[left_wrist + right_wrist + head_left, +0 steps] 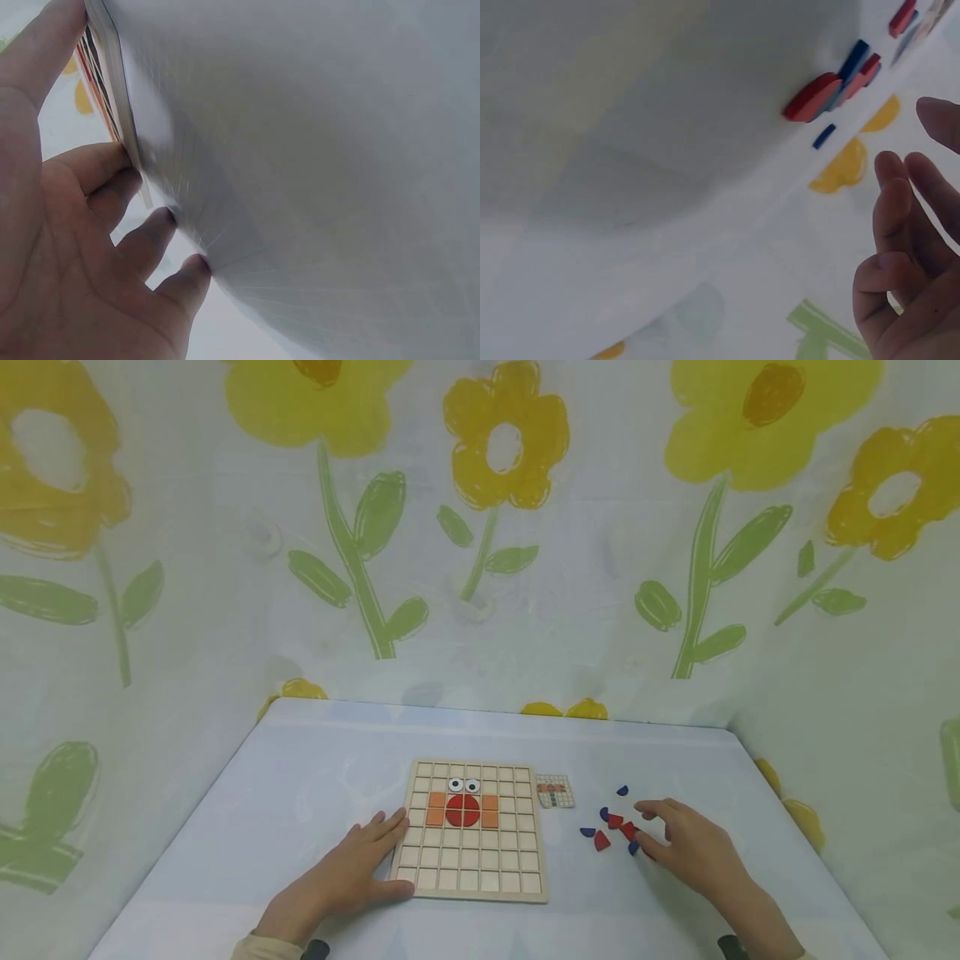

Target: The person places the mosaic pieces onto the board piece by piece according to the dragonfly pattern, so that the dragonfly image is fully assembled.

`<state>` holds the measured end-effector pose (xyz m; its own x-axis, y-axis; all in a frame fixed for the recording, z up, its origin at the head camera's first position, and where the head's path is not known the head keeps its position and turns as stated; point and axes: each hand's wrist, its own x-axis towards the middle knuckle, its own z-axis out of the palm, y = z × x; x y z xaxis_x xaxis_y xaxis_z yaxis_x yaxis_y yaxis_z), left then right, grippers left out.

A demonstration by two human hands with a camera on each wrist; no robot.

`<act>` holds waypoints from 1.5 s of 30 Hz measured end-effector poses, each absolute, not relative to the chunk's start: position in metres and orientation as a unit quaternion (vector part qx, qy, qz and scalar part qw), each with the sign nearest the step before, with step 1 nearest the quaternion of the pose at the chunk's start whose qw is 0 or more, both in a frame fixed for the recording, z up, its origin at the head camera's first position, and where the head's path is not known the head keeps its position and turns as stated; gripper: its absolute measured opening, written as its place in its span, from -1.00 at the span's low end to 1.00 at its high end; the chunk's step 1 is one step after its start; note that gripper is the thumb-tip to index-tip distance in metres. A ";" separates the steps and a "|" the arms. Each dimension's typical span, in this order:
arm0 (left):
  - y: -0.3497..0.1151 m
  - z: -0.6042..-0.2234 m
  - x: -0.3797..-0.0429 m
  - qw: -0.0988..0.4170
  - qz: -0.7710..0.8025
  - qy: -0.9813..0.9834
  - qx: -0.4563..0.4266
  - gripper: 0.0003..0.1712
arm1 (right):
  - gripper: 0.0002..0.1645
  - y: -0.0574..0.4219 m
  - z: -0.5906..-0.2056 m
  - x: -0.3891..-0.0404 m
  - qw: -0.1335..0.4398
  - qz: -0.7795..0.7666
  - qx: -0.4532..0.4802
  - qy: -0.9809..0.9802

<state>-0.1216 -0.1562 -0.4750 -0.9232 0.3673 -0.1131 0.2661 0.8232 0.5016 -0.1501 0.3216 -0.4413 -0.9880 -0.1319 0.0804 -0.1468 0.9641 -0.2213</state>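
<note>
Gap between board (470,858) and pieces (602,841), card (555,798) at far end

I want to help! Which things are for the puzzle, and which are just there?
Probably for the puzzle: wooden board, round eyes, red circle, orange squares, picture card, loose red pieces, loose blue pieces.
Just around it: flowery backdrop, white table.

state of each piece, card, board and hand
wooden grid board, flat, partly filled
eye pieces, set in grid
red quarter pieces, four placed, others loose
orange squares, placed
blue half-circles, loose
pattern card, face up
left hand, touching the board's edge
right hand, thumb and forefinger apart
</note>
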 end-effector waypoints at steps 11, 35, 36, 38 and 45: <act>-0.157 -0.476 -0.122 0.097 0.250 0.948 0.172 0.16 | -0.54 0.322 -0.450 -0.158 0.029 0.093 0.078 -0.992; -0.157 -0.478 -0.122 0.100 0.247 0.950 0.165 0.17 | -0.62 0.310 -0.459 -0.179 -0.019 0.093 0.050 -0.994; -0.157 -0.478 -0.122 0.099 0.247 0.950 0.166 0.17 | -0.62 0.310 -0.459 -0.179 -0.017 0.094 0.053 -0.994; -0.157 -0.478 -0.122 0.100 0.247 0.950 0.165 0.17 | -0.61 0.309 -0.458 -0.178 -0.013 0.096 0.059 -0.994; -0.157 -0.478 -0.122 0.102 0.244 0.951 0.162 0.18 | -0.59 0.309 -0.457 -0.178 -0.011 0.087 0.066 -0.994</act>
<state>-0.1220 -0.1565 -0.4781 -0.9268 0.3574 -0.1149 0.2580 0.8287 0.4967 -0.1778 0.3089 -0.4568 -0.9910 -0.1336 -0.0111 -0.1296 0.9759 -0.1754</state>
